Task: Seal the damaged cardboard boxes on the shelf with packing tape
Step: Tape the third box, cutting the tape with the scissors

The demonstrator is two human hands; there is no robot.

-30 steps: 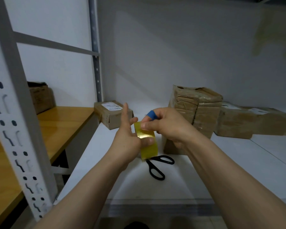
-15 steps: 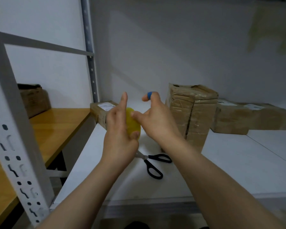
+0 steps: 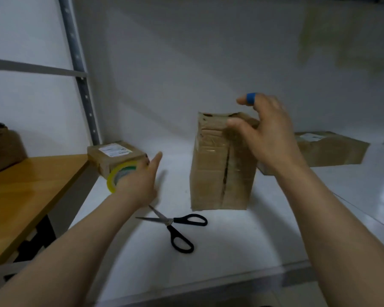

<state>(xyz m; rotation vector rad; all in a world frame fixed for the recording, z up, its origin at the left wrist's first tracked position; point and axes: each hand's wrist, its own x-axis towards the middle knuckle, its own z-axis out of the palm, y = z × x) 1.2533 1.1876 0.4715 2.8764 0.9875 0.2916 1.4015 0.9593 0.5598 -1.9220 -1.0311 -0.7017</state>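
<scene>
A tall cardboard box (image 3: 211,173) stands on the white shelf (image 3: 231,240), with a dark split running down its front. My right hand (image 3: 266,138) hovers at the box's top right corner with fingers spread and a blue band on the index finger; the thumb lies against the top edge. My left hand (image 3: 138,185) is low and to the left and holds a yellow roll of packing tape (image 3: 116,176), index finger pointing out. Most of the roll is hidden behind the hand. No tape strip shows between my hands.
Black-handled scissors (image 3: 175,227) lie open on the shelf in front of the tall box. A small labelled box (image 3: 115,155) sits at the back left, a flat box (image 3: 330,149) at the back right. A wooden shelf (image 3: 31,191) and grey upright (image 3: 80,69) stand left.
My hands were together on the tape roll; they have parted. The left hand carried the roll down and left, and the right hand moved up and right to the tall box's top.
</scene>
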